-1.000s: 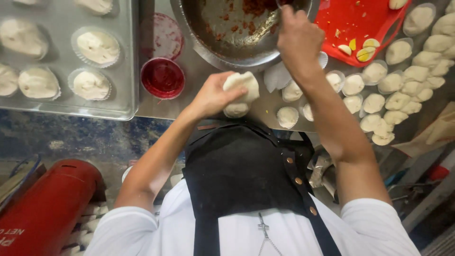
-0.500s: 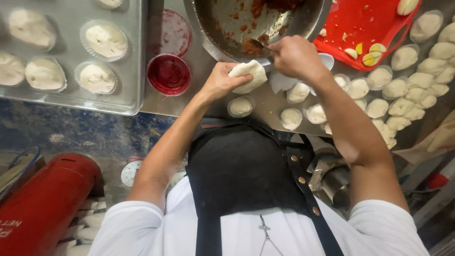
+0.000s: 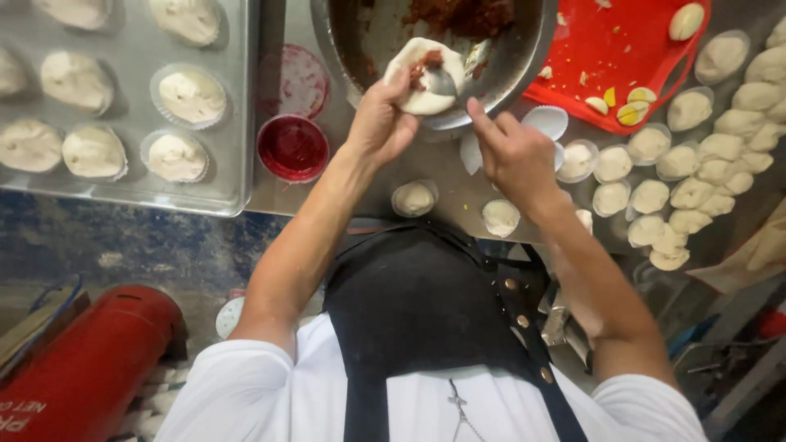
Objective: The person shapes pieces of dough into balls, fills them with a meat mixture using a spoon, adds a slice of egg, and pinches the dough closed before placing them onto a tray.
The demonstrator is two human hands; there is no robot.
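My left hand [image 3: 381,123] cups a flat dough round [image 3: 426,75] over the metal bowl [image 3: 524,57] at twelve o'clock. My right hand [image 3: 512,155] pinches a spoon [image 3: 446,82] pressing red filling into it. At eight o'clock lies a red cylinder [image 3: 90,360], its white lettering cut off. A red cup [image 3: 292,147] stands at ten o'clock.

A baking tray [image 3: 237,98] is set left of the bowl [image 3: 524,57] on the table [image 3: 442,176]. A small cup [image 3: 292,147] is placed between them. Dough pieces [image 3: 696,176] are spread to the right.
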